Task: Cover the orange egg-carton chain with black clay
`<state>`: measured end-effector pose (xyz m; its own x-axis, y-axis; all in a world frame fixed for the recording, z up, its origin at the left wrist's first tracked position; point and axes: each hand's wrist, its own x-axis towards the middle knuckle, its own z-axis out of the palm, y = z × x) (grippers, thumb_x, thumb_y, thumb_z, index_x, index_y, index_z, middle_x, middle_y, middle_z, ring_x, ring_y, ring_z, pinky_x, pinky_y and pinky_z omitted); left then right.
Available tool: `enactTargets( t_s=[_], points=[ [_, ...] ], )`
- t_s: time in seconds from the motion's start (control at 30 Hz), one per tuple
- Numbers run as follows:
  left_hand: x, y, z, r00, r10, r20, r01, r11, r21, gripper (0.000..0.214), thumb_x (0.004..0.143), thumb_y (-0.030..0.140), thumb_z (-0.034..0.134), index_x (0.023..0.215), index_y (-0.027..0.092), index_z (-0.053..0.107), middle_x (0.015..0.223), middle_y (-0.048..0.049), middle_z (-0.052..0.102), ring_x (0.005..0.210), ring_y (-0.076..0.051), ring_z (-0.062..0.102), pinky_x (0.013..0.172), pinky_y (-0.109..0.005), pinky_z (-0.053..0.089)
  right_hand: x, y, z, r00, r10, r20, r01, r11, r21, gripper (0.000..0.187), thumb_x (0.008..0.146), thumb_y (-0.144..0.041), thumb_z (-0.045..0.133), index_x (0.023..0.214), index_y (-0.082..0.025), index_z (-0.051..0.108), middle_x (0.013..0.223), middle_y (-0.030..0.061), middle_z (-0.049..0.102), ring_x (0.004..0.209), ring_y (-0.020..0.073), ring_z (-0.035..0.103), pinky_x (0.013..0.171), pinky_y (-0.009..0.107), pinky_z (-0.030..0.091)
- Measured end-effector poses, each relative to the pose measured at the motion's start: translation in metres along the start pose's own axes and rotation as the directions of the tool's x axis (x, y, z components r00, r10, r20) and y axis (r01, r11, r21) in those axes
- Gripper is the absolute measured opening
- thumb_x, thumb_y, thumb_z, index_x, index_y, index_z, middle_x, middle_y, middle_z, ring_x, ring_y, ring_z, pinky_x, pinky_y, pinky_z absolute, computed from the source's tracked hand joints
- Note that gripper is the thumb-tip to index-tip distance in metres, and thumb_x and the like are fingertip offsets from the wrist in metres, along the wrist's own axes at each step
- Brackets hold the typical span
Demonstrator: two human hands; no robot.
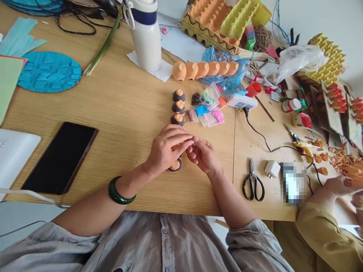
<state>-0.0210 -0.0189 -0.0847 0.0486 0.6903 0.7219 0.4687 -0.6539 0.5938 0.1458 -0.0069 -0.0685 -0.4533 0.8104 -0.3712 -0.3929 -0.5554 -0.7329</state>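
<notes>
My left hand (167,146) and my right hand (204,155) meet at their fingertips over a strip of egg-carton cups (178,107). The cups are orange with dark, almost black covering around their orange tops. They run in a line away from me, and my left hand hides the middle ones. A lower cup (175,164) shows under my left wrist side. Both hands are closed in a pinch. A tiny dark bit seems to show between the fingertips, too small to name. A second strip of plain orange cups (202,70) lies farther back.
Small bags of coloured material (202,110) lie right of the strip. Scissors (252,183), a white charger (272,168) and a black cable (258,132) are to the right. A phone (61,156) lies left; a white bottle (146,37) stands behind. A co-worker's hand (340,185) is far right.
</notes>
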Motion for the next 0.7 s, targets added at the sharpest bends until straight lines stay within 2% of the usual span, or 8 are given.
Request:
enactTargets(
  t_s=[0.13,0.2,0.43,0.63,0.7],
  points=[
    [0.0,0.006,0.0,0.997,0.016,0.076,-0.016,1.0,-0.002,0.023,0.103,0.018,0.073,0.125,0.019,0.08,0.116,-0.0082,0.085,0.116,-0.024,0.076,0.105,-0.04,0.065,-0.001,0.005,-0.007,1.0,0.007,-0.026,-0.006,0.998,0.061,0.051,0.065,-0.056,0.103,0.071,-0.018,0.07,0.06,-0.0061,0.064,0.043,0.004,0.047,0.032,0.014,0.033],
    [0.001,0.009,-0.001,0.994,0.008,0.109,-0.006,1.0,-0.02,0.03,0.103,0.02,0.074,0.133,0.018,0.077,0.123,-0.0105,0.084,0.119,-0.025,0.076,0.109,-0.043,0.064,-0.002,0.007,-0.01,1.0,0.0,-0.03,0.002,0.998,0.058,0.048,0.068,-0.055,0.102,0.074,-0.018,0.071,0.058,-0.0067,0.062,0.042,0.0039,0.045,0.032,0.013,0.034],
    [-0.002,0.007,0.002,0.994,0.015,0.106,-0.012,1.0,-0.023,0.023,0.104,0.011,0.07,0.122,0.02,0.08,0.114,-0.0056,0.087,0.114,-0.022,0.079,0.105,-0.038,0.066,-0.003,0.014,-0.013,0.997,0.04,0.065,-0.047,0.994,0.101,0.043,0.078,-0.05,0.096,0.076,-0.017,0.067,0.066,-0.0045,0.062,0.046,0.0052,0.046,0.033,0.014,0.038],
    [-0.003,0.012,0.002,0.995,-0.04,0.096,0.049,0.995,-0.087,0.034,0.105,0.023,0.074,0.138,0.018,0.076,0.127,-0.0119,0.084,0.122,-0.025,0.077,0.113,-0.042,0.063,-0.005,0.012,-0.015,0.997,0.037,0.07,-0.044,0.993,0.105,0.044,0.078,-0.053,0.096,0.079,-0.017,0.071,0.059,-0.0067,0.056,0.044,0.0049,0.042,0.032,0.013,0.039],
    [-0.002,0.014,0.002,0.995,-0.052,0.082,0.058,0.996,-0.074,0.031,0.104,0.019,0.073,0.135,0.019,0.077,0.125,-0.0106,0.084,0.12,-0.023,0.078,0.112,-0.041,0.063,-0.006,0.01,-0.015,0.997,0.037,0.065,-0.044,0.994,0.102,0.045,0.077,-0.053,0.097,0.075,-0.017,0.07,0.061,-0.0058,0.059,0.043,0.0045,0.042,0.032,0.013,0.039]
  ],
)
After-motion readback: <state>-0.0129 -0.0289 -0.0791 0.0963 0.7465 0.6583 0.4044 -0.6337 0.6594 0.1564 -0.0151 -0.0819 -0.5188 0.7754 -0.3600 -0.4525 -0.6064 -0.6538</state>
